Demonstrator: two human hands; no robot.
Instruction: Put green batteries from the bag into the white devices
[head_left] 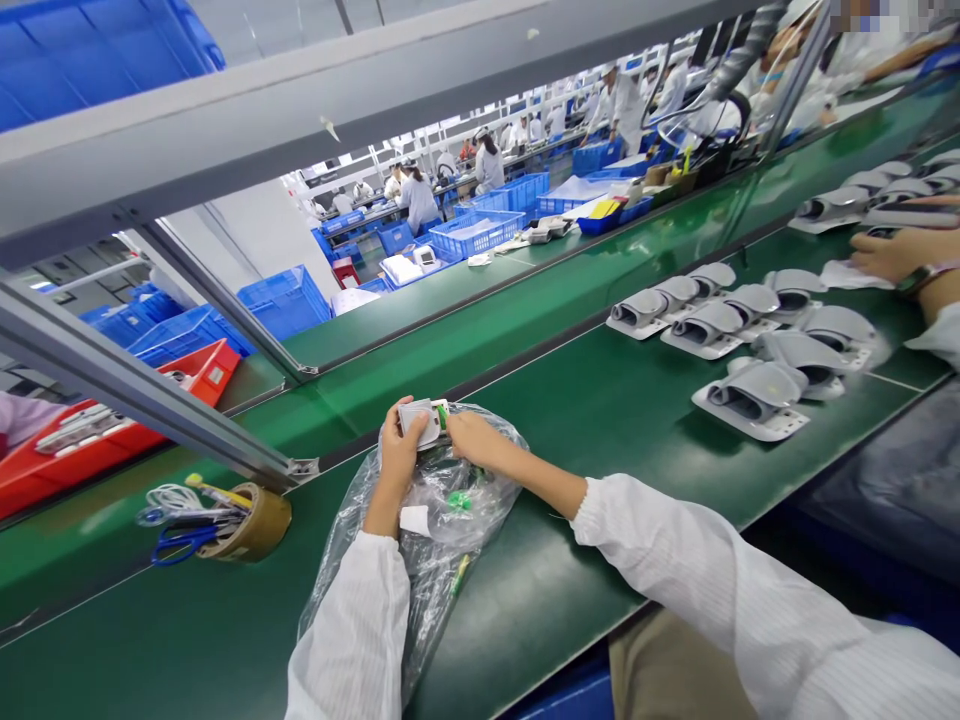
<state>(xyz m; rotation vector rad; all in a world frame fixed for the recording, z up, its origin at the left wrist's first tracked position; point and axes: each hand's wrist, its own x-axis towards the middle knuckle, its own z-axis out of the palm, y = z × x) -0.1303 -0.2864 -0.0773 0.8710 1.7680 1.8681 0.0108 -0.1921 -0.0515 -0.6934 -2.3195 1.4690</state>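
My left hand (399, 440) is wrapped round a small white-and-grey plastic housing (421, 422), thumb across its face. A green piece (442, 414), perhaps a circuit board, shows at the housing's right end. Against that end, my right hand (474, 438) has its fingers closed; what they pinch is hidden. Both hands are above a clear plastic bag (450, 540) spread on the green work surface (577, 560). On or in the bag are a bright green item (459, 500) and a white piece (415, 519).
A cardboard cup (259, 525) with blue scissors (180, 540) and pens stands left. Several grey cuffed devices (754, 395) lie right, near another person's hand (907, 258). A metal frame (217, 300) crosses the view. Beyond are a red bin (202, 375) and blue crates (480, 235).
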